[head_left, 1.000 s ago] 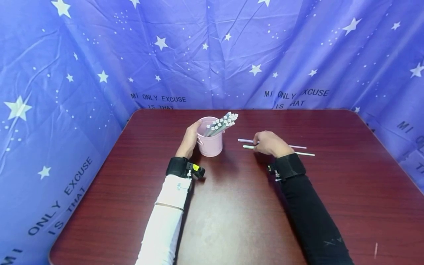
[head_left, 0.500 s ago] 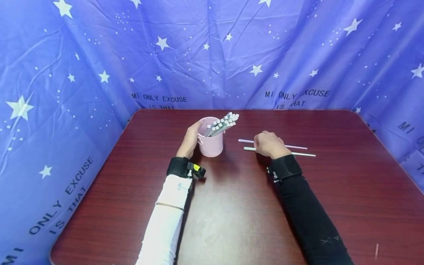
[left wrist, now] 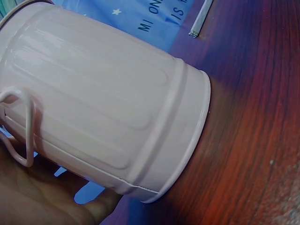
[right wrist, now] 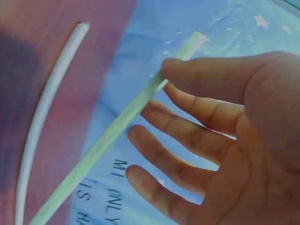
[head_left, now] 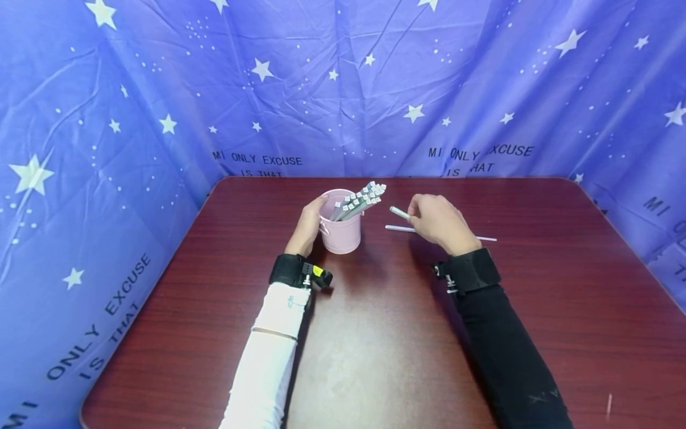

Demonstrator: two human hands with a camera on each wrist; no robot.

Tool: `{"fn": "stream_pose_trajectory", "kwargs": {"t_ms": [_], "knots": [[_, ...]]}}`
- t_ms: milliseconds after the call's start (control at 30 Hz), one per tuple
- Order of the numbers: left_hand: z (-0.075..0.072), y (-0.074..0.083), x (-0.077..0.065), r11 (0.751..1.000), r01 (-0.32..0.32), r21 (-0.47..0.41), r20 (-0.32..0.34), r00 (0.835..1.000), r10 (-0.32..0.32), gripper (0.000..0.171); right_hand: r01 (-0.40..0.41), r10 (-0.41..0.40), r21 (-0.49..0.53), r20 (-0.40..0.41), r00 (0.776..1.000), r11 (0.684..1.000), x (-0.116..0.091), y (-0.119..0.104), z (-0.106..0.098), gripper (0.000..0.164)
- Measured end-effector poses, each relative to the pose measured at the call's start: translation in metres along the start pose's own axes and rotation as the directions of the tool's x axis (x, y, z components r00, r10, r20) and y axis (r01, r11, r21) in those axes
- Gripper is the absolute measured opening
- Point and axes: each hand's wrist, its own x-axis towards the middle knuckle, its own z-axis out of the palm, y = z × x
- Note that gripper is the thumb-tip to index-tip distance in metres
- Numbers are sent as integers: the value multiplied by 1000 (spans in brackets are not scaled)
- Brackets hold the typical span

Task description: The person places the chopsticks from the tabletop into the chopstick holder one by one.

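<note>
A pink metal bucket [head_left: 342, 238] stands upright on the table, holding a bundle of chopsticks [head_left: 365, 198] that lean right over its rim. My left hand [head_left: 304, 229] grips the bucket's left side, thumb at the rim; in the left wrist view its fingers lie along the wall below the wire handle [left wrist: 29, 126]. Right of the bucket, my right hand [head_left: 442, 222] pinches a pale green chopstick [right wrist: 105, 138] near its thick end, between thumb and index finger, raised off the table. A pale lilac chopstick [head_left: 399, 229] lies on the table beneath that hand.
The reddish-brown wooden table [head_left: 354, 345] is bounded at the back by a blue star-printed curtain [head_left: 300, 89]. Black straps with small cameras [head_left: 316, 275] sit on both wrists.
My right hand has picked up the green chopstick, lifting it up and away from the table beside the lilac one. The left hand and bucket have stayed in place.
</note>
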Motion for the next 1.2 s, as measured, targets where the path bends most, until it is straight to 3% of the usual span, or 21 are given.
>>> {"fn": "stream_pose_trajectory", "kwargs": {"t_ms": [233,467,667,867,967,1133,1200], "knots": [[0,0,-1,1000,-8,1,4,1000,8,55,39,-24,95,-153,988,995,-8,-13,-13,13],[0,-1,-1,1000,-24,11,7,1000,24,55,181,-104,224,-319,942,958,-14,-20,-24,13],[0,-1,-2,999,-27,29,5,1000,27,55,298,-153,245,-477,865,923,-19,-27,-34,17],[0,0,-3,999,-31,32,6,1000,31,55,392,-117,297,-649,751,871,-29,-38,-44,21],[0,0,-2,999,-30,34,5,1000,30,56,467,-74,371,-715,696,803,-36,-46,-48,20],[-1,0,-2,999,-23,39,4,1000,23,56,649,-72,453,-784,616,611,-44,-59,-52,16],[-1,0,-2,999,-20,39,5,1000,20,56,692,-81,455,-801,593,561,-47,-65,-53,15]]}}
